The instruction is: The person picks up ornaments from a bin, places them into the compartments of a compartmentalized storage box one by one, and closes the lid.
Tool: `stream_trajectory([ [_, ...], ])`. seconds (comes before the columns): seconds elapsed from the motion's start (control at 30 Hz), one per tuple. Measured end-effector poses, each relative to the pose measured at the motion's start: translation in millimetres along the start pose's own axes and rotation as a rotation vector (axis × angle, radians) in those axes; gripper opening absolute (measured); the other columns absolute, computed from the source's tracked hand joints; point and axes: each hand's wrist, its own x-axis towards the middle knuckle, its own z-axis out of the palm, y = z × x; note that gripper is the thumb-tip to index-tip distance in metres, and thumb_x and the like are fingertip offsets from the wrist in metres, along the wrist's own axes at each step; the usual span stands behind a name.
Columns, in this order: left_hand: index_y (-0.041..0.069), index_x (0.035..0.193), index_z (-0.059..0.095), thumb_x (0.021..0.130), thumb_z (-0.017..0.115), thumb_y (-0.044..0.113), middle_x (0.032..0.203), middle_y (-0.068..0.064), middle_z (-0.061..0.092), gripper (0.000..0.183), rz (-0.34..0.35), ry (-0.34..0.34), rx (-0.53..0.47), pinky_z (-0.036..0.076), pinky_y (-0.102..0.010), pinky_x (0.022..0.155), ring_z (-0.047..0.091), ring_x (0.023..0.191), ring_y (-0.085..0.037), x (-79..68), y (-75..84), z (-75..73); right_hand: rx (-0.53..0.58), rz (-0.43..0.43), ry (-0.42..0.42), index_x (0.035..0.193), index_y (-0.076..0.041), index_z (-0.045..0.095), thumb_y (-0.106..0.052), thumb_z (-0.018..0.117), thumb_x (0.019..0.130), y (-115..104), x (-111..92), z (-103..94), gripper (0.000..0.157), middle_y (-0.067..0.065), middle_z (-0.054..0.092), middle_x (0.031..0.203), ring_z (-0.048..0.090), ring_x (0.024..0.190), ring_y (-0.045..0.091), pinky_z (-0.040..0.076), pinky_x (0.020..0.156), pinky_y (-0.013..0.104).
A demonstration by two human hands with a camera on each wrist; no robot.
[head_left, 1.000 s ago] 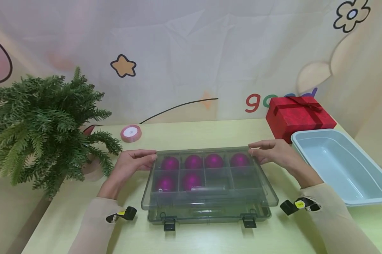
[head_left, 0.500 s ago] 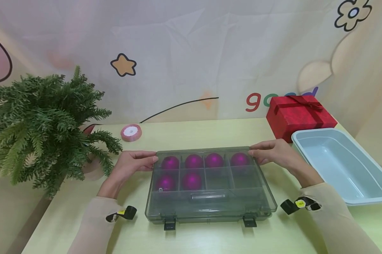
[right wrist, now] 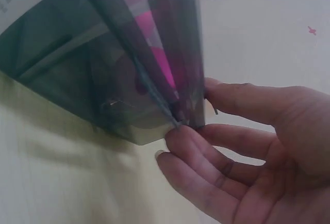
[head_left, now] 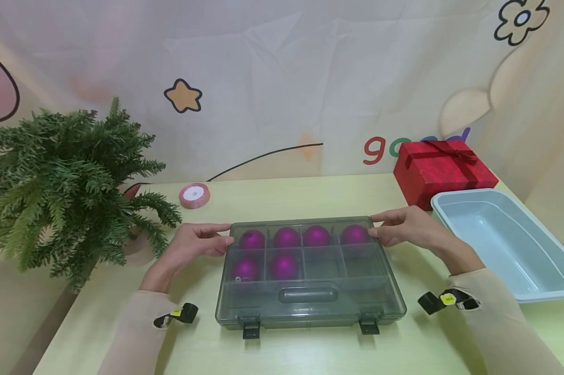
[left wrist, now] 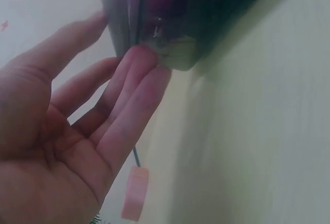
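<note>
A translucent grey-green plastic storage case (head_left: 310, 302) lies on the table, its lid down over the base. Through the lid show several magenta balls (head_left: 317, 236) in compartments, two of them in the nearer row. Both front latches (head_left: 251, 330) stick out toward the person, unfastened. At the far left corner, my left hand (head_left: 190, 247) pinches the case, thumb on the lid and fingertips by the seam. My right hand (head_left: 411, 229) grips the far right corner likewise. In the right wrist view, the fingers (right wrist: 201, 167) bend at the lid's edge.
A pale blue basin (head_left: 512, 245) stands to the right, with a red gift box (head_left: 443, 174) behind it. To the left are a green artificial fir tree (head_left: 71, 177) and a pink ribbon roll (head_left: 194, 196). A printed cloth (head_left: 263, 94) hangs behind the table.
The lid's raised front edge has come down onto the base. Both hands stay at the far corners, and the thumbs have shifted slightly toward the person along the edges.
</note>
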Motion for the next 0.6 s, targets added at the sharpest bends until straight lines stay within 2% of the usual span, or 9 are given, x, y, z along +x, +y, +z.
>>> stream_trajectory([
  [0.17, 0.005, 0.145, 0.065, 0.093, 0.086, 0.030, 0.110, -0.013, 0.079, 0.062, 0.006, -0.036, 0.029, 0.056, -0.044, 0.102, 0.078, 0.093, -0.029, -1.0, 0.9, -1.7, -0.018, -0.019, -0.029, 0.151, 0.003, 0.055, -0.034, 0.075, 0.100, 0, -1, -0.7, 0.066, 0.006, 0.078, 0.109, 0.078, 0.091, 0.025, 0.051, 0.104, 0.066],
  [0.33, 0.002, 0.144, 0.065, 0.093, 0.086, 0.024, 0.108, -0.014, 0.079, 0.059, 0.023, -0.019, 0.003, 0.061, -0.035, 0.093, 0.078, 0.094, -0.027, -0.3, 1.2, 0.8, -0.023, -0.021, -0.011, 0.153, 0.003, 0.053, -0.036, 0.074, 0.101, 0, 0, 0.6, 0.068, 0.009, 0.078, 0.113, 0.078, 0.093, 0.026, 0.046, 0.106, 0.071],
  [0.47, 0.001, 0.142, 0.067, 0.094, 0.085, 0.022, 0.107, -0.013, 0.079, 0.055, 0.040, 0.035, -0.016, 0.061, -0.031, 0.092, 0.078, 0.093, -0.022, 0.8, 3.0, 6.1, -0.011, -0.017, 0.056, 0.153, 0.002, 0.053, -0.036, 0.075, 0.101, -1, 4, 5.7, 0.069, 0.018, 0.075, 0.120, 0.078, 0.096, 0.027, 0.049, 0.106, 0.068],
  [0.6, -0.001, 0.138, 0.069, 0.096, 0.083, 0.018, 0.111, -0.017, 0.078, 0.049, 0.049, 0.126, -0.072, 0.062, -0.031, 0.090, 0.078, 0.091, -0.018, 4.4, 3.6, 14.3, 0.023, -0.023, 0.153, 0.151, 0.002, 0.056, -0.033, 0.075, 0.102, 0, 7, 13.3, 0.063, 0.024, 0.072, 0.125, 0.078, 0.097, 0.029, 0.057, 0.101, 0.058],
])
